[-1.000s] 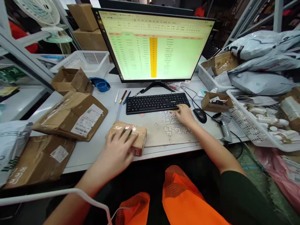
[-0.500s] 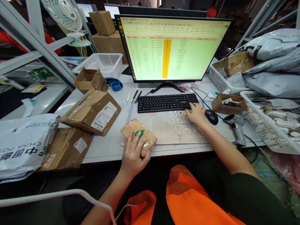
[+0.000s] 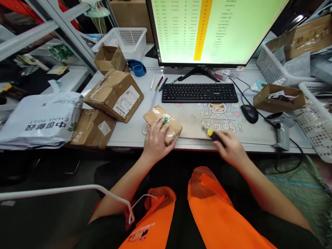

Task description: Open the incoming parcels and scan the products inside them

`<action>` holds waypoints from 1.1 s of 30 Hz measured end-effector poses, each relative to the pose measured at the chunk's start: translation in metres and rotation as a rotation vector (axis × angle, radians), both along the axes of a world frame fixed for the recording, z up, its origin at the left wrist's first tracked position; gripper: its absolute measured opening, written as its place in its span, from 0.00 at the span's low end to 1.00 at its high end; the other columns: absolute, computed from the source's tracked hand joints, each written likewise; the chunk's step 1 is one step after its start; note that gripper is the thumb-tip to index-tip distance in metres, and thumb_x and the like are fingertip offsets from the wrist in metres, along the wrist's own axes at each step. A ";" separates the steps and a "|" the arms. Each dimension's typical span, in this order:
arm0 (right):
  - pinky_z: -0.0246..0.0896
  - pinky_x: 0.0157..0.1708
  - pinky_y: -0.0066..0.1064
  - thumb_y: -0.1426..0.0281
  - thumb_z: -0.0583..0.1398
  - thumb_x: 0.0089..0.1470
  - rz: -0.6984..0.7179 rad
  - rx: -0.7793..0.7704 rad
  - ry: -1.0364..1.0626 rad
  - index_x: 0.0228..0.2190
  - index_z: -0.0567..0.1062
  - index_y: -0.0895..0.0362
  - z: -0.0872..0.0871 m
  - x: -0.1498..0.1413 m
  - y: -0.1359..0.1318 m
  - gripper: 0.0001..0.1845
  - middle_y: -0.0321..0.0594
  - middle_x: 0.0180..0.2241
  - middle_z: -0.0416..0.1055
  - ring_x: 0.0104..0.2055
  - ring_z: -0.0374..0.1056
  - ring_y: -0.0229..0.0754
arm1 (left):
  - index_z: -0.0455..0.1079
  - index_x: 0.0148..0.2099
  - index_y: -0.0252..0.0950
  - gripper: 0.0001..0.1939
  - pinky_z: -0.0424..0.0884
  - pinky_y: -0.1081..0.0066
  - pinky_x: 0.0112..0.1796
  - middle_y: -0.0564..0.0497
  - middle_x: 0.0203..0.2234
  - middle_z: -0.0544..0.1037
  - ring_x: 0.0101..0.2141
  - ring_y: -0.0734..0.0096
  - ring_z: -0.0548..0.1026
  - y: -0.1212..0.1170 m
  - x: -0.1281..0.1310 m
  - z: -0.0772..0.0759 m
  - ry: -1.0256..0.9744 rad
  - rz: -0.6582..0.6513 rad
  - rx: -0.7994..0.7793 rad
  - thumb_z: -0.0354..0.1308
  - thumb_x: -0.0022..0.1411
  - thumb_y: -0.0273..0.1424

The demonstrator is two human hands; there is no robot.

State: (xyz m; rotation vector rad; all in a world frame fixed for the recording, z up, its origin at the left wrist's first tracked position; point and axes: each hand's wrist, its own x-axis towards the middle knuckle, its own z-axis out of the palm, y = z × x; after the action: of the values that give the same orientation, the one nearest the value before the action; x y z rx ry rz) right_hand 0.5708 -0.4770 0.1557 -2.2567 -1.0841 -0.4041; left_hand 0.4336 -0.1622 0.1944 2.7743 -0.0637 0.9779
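Note:
A small brown cardboard parcel (image 3: 169, 128), wrapped in clear tape with a green mark on top, lies near the desk's front edge. My left hand (image 3: 157, 140) grips it, fingers over its top and thumb along the near side. Over the desk mat (image 3: 189, 121), to the right of the parcel, my right hand (image 3: 230, 147) is closed round a utility knife (image 3: 216, 136) with a black handle and a yellow collar. The knife's tip points left and is blurred by motion. Knife and parcel are apart.
The keyboard (image 3: 199, 93) and mouse (image 3: 249, 114) lie beyond my hands, under the monitor (image 3: 207, 65). Boxes (image 3: 114, 95) and a white mailing bag (image 3: 41, 119) are at the left. A barcode scanner (image 3: 282, 131), an open small box (image 3: 278, 98) and white baskets (image 3: 315, 121) stand right.
My right hand has left the keyboard, come back towards the desk's front edge and now holds a utility knife. My left hand stays on the parcel. The view has tipped downward.

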 end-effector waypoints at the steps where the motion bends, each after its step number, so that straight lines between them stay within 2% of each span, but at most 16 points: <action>1: 0.73 0.50 0.45 0.60 0.54 0.71 0.141 -0.002 -0.031 0.62 0.71 0.56 0.007 -0.015 0.014 0.24 0.53 0.49 0.74 0.50 0.72 0.54 | 0.67 0.63 0.35 0.31 0.52 0.42 0.69 0.33 0.64 0.70 0.68 0.40 0.63 0.000 -0.001 0.000 0.008 0.006 -0.010 0.67 0.62 0.42; 2: 0.74 0.47 0.44 0.61 0.55 0.71 0.253 -0.011 -0.063 0.63 0.71 0.56 0.014 -0.028 0.028 0.24 0.53 0.48 0.74 0.47 0.73 0.52 | 0.67 0.62 0.35 0.31 0.51 0.41 0.69 0.33 0.65 0.70 0.69 0.40 0.63 0.001 -0.002 0.000 0.015 0.006 -0.018 0.68 0.62 0.43; 4: 0.74 0.43 0.42 0.62 0.56 0.71 0.371 -0.032 -0.126 0.62 0.72 0.56 0.022 -0.044 0.050 0.23 0.52 0.47 0.75 0.44 0.73 0.51 | 0.67 0.62 0.35 0.32 0.49 0.40 0.70 0.33 0.65 0.70 0.69 0.40 0.63 0.002 -0.003 -0.002 0.027 -0.003 -0.029 0.68 0.61 0.44; 9: 0.74 0.42 0.41 0.62 0.55 0.72 0.387 -0.015 -0.209 0.59 0.74 0.60 0.026 -0.036 0.072 0.22 0.53 0.45 0.75 0.42 0.73 0.50 | 0.67 0.62 0.35 0.33 0.50 0.41 0.70 0.33 0.65 0.70 0.68 0.39 0.64 0.005 -0.003 -0.001 0.064 0.003 -0.014 0.69 0.58 0.41; 15: 0.74 0.40 0.40 0.62 0.54 0.72 0.408 -0.050 -0.232 0.59 0.74 0.60 0.032 -0.027 0.073 0.22 0.53 0.45 0.75 0.40 0.72 0.48 | 0.68 0.62 0.34 0.32 0.51 0.41 0.70 0.32 0.65 0.70 0.68 0.39 0.65 0.002 -0.004 -0.002 0.029 0.002 0.022 0.68 0.59 0.41; 19: 0.73 0.40 0.41 0.61 0.54 0.72 0.332 -0.085 -0.230 0.58 0.76 0.58 0.034 -0.001 0.069 0.22 0.53 0.46 0.75 0.41 0.72 0.49 | 0.69 0.61 0.35 0.29 0.53 0.40 0.69 0.33 0.64 0.72 0.67 0.40 0.66 0.001 -0.003 -0.003 0.015 -0.022 0.003 0.68 0.62 0.40; 22: 0.73 0.40 0.41 0.59 0.55 0.71 0.267 -0.072 -0.152 0.57 0.78 0.57 0.030 0.020 0.054 0.22 0.52 0.46 0.74 0.42 0.74 0.50 | 0.70 0.59 0.36 0.24 0.59 0.42 0.68 0.34 0.63 0.72 0.68 0.43 0.66 0.015 -0.006 0.005 0.006 -0.135 0.011 0.67 0.65 0.39; 25: 0.74 0.42 0.40 0.59 0.56 0.71 0.233 -0.032 -0.029 0.60 0.77 0.55 0.022 0.027 0.031 0.23 0.49 0.47 0.74 0.44 0.74 0.50 | 0.70 0.57 0.37 0.17 0.62 0.46 0.68 0.38 0.66 0.71 0.71 0.49 0.60 0.037 -0.019 0.022 0.106 -0.267 -0.031 0.61 0.68 0.33; 27: 0.74 0.44 0.40 0.59 0.56 0.71 0.150 0.035 0.012 0.61 0.76 0.55 0.014 0.026 0.016 0.23 0.49 0.47 0.74 0.46 0.74 0.49 | 0.69 0.57 0.37 0.16 0.62 0.45 0.68 0.40 0.68 0.68 0.73 0.48 0.57 0.043 -0.031 0.033 0.187 -0.164 -0.081 0.57 0.68 0.29; 29: 0.73 0.46 0.41 0.60 0.57 0.71 0.080 0.087 0.020 0.60 0.76 0.56 0.005 0.023 0.008 0.23 0.49 0.46 0.74 0.46 0.74 0.50 | 0.68 0.57 0.37 0.18 0.65 0.42 0.66 0.37 0.69 0.65 0.71 0.42 0.60 0.039 -0.036 0.039 0.232 0.094 -0.150 0.59 0.67 0.33; 31: 0.73 0.46 0.42 0.60 0.58 0.70 0.077 0.108 0.032 0.59 0.77 0.57 -0.002 0.019 0.008 0.22 0.49 0.46 0.74 0.46 0.74 0.50 | 0.67 0.58 0.35 0.25 0.70 0.41 0.62 0.33 0.69 0.64 0.66 0.36 0.67 0.030 -0.033 0.042 0.224 0.339 -0.212 0.64 0.63 0.42; 32: 0.73 0.46 0.42 0.60 0.58 0.70 0.094 0.116 0.043 0.59 0.77 0.57 -0.005 0.017 0.010 0.22 0.49 0.46 0.74 0.46 0.74 0.50 | 0.66 0.58 0.35 0.29 0.71 0.41 0.61 0.31 0.68 0.65 0.64 0.35 0.69 0.027 -0.029 0.043 0.211 0.403 -0.224 0.66 0.61 0.45; 33: 0.74 0.46 0.41 0.60 0.58 0.70 0.115 0.123 0.054 0.59 0.77 0.57 -0.006 0.015 0.013 0.22 0.49 0.46 0.74 0.46 0.74 0.50 | 0.66 0.59 0.34 0.32 0.71 0.41 0.61 0.31 0.67 0.65 0.64 0.35 0.69 0.027 -0.025 0.045 0.209 0.408 -0.215 0.67 0.60 0.45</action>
State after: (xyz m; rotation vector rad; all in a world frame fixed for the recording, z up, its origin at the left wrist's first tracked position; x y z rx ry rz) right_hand 0.5858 -0.4637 0.1493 -2.0752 -1.1241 -0.3502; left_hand 0.4088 -0.1350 0.2391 2.7175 0.6212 0.7124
